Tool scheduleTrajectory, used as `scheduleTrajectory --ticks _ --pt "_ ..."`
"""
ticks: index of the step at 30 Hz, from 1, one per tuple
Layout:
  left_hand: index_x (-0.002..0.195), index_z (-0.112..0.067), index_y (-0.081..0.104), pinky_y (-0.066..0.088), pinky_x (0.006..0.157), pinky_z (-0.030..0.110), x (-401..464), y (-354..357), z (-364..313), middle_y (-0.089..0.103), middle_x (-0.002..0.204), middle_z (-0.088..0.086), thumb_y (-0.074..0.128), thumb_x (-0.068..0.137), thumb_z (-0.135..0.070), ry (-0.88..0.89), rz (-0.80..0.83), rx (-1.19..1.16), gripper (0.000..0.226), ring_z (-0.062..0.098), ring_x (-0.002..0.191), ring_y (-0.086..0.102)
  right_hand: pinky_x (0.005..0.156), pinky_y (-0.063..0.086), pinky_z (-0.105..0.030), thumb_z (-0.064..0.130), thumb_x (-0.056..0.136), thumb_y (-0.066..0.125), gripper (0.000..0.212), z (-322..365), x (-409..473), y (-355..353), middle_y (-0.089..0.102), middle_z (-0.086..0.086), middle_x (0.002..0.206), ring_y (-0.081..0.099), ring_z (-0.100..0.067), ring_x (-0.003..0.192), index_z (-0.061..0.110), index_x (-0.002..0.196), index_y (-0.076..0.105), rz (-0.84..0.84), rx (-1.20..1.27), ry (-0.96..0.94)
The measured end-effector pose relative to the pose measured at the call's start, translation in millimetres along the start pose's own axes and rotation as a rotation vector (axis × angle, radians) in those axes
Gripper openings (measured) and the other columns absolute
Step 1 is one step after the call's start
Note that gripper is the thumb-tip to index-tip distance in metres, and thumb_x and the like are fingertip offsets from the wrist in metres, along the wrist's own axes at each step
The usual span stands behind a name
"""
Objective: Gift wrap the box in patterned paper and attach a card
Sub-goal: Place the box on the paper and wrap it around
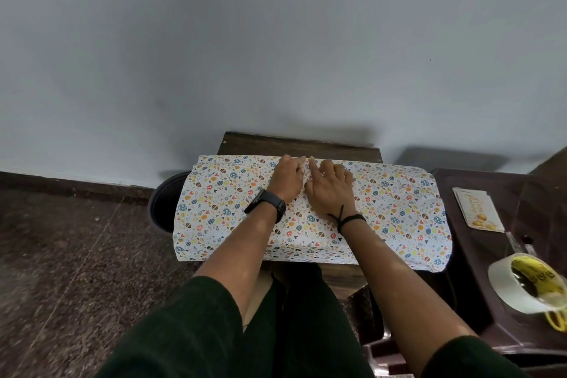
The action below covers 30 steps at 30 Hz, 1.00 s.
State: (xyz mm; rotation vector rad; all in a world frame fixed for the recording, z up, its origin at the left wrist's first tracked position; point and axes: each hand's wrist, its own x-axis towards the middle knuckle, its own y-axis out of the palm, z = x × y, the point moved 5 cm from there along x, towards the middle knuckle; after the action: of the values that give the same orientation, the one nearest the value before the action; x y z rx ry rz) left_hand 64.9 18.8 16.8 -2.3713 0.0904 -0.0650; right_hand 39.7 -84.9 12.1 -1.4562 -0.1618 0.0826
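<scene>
Your left hand (287,176) and right hand (329,186) meet at the far middle of the paper (399,209) draped over the box on the small table (294,143), fingers pinching its edge, long axis left-right, card (477,209) nearer your right.

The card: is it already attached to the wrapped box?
No, the card lies apart on the dark side table to the right, while both hands press the patterned paper.
</scene>
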Motion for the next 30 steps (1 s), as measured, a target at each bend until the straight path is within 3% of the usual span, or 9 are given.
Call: scheduleTrajectory --ticks 3,6,9,11,14,17,19,21,30 --pt "0.140 -0.009 0.044 0.041 0.098 0.028 -1 -1 -1 0.047 0.126 0.014 0.045 0.097 -0.008 0.008 0.009 0.018 0.043 0.023 0.115 0.049 0.104 0.025 -0.043 0.038 0.098 0.024 0.058 -1 6 -3 0.036 -0.009 0.136 0.035 -0.028 0.122 0.012 0.149 0.015 0.032 0.042 0.021" --pt "0.137 -0.014 0.047 0.045 0.087 0.025 -6 -1 -3 0.046 0.122 0.012 0.047 0.096 -0.006 0.049 0.007 0.019 0.042 0.021 0.104 0.052 0.102 0.028 -0.040 0.040 0.099 0.030 0.057 -5 2 -9 0.038 -0.008 0.135 0.036 -0.026 0.121 0.014 0.149 0.019 0.008 0.102 0.006" --pt "0.130 -0.014 0.055 0.045 0.079 0.023 -11 2 -4 0.044 0.114 0.010 0.044 0.096 -0.002 0.109 -0.003 0.064 0.038 0.019 0.096 0.052 0.103 0.028 -0.038 0.042 0.097 0.025 0.055 -5 -12 -5 0.037 -0.007 0.135 0.035 -0.025 0.121 0.015 0.145 0.028 0.021 0.075 -0.049" --pt "0.133 -0.014 0.053 0.046 0.076 0.026 -12 6 -5 0.044 0.107 0.009 0.044 0.097 -0.003 0.159 -0.012 0.142 0.039 0.021 0.089 0.049 0.103 0.028 -0.038 0.047 0.088 0.008 0.070 -2 -16 -5 0.035 -0.008 0.137 0.033 -0.025 0.121 0.012 0.145 0.028 0.044 0.062 -0.035" --pt "0.130 -0.012 0.053 0.039 0.067 0.024 -15 10 -6 0.043 0.100 0.004 0.044 0.099 -0.018 0.169 -0.026 0.263 0.032 0.017 0.081 0.044 0.104 0.026 -0.037 0.044 0.083 0.001 0.076 -1 -7 -8 0.033 -0.009 0.138 0.032 -0.026 0.123 0.009 0.146 0.024 0.050 0.065 0.005" --pt "0.133 -0.010 0.044 0.039 0.084 0.030 -21 17 -15 0.044 0.124 0.009 0.044 0.098 -0.018 0.216 -0.001 0.465 0.036 0.023 0.103 0.046 0.108 0.027 -0.038 0.041 0.095 0.012 0.062 -5 -9 -7 0.031 -0.010 0.140 0.031 -0.026 0.125 0.010 0.148 0.020 0.063 0.090 -0.004" --pt "0.138 -0.008 0.036 0.036 0.094 0.032 -27 19 -20 0.037 0.135 0.009 0.045 0.096 -0.016 0.226 -0.007 0.536 0.044 0.025 0.115 0.040 0.111 0.026 -0.040 0.048 0.089 0.003 0.072 -6 -18 -5 0.030 -0.008 0.143 0.030 -0.026 0.128 0.013 0.148 0.021 0.071 0.104 -0.044" --pt "0.143 -0.006 0.027 0.034 0.100 0.033 -28 20 -19 0.031 0.141 0.008 0.044 0.097 -0.017 0.217 -0.018 0.620 0.050 0.025 0.120 0.036 0.115 0.021 -0.040 0.048 0.084 -0.003 0.077 -6 -22 -3 0.025 -0.007 0.149 0.025 -0.026 0.134 0.014 0.149 0.020 0.096 0.110 -0.052" --pt "0.151 -0.020 0.011 0.009 0.115 0.053 -31 6 -7 0.013 0.157 0.006 0.026 0.101 -0.035 0.133 0.102 0.795 0.054 0.031 0.144 0.009 0.119 0.008 -0.037 0.036 0.101 0.016 0.056 -4 -26 -4 0.014 -0.007 0.155 0.013 -0.023 0.142 0.011 0.151 0.009 0.158 0.058 -0.068"
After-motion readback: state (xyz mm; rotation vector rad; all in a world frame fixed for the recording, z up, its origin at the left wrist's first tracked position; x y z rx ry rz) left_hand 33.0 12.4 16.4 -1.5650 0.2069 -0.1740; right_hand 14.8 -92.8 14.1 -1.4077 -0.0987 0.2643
